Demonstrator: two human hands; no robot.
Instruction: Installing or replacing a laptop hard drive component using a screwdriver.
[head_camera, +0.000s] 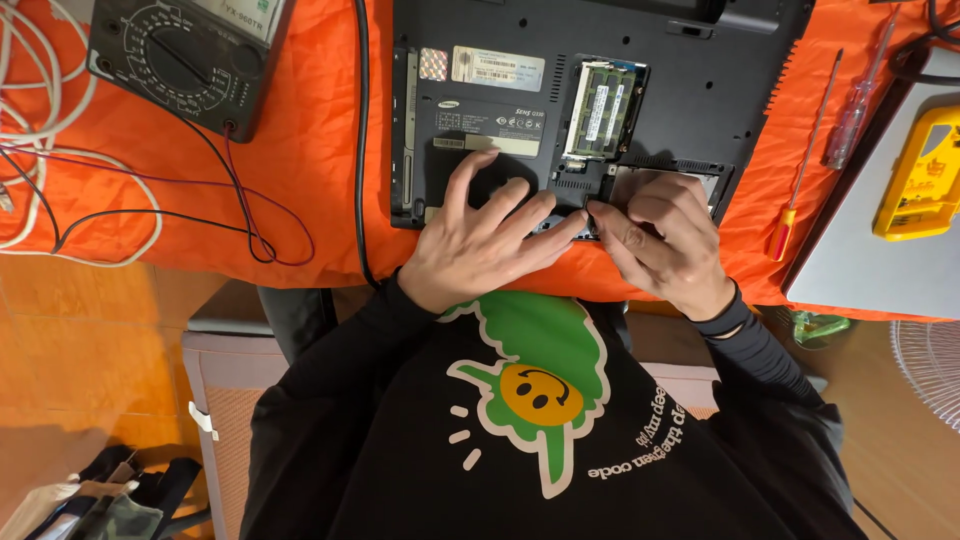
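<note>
A: Two hands on one laptop (600, 100), base up on orange cloth (300, 130), near edge just beside the body.

B: Left hand (485, 240)?

A: Flat on the base, fingers spread, clamped on nothing. Pressing down, by the look.

B: Right hand (665, 245)?

A: Fingers curled, tips at the near edge beside the open bay (665, 180). Pinched on a small part or merely pushing: cannot tell, tips hidden behind the knuckles.

B: Advice for the work at that edge?

A: Keep the left palm steady to stop sliding on the cloth. Work with fingertips only, light and even, no twisting. Stay off the bare memory (603, 108) just above the knuckles. Judgement only.

B: Counts?

A: One memory slot open; sticks in it probably two, stacked, hard to separate. Two screwdrivers: red handle (790, 215), clear handle (860, 100), both right of the laptop, untouched. One meter (185, 55) far left, with two leads (250, 200), red and black. One white cable (40, 100), coiled at the left edge. One silver slab (870, 260) at right with one yellow thing (920, 175) on it. One fan (930, 370) low right, partly cut off.
</note>
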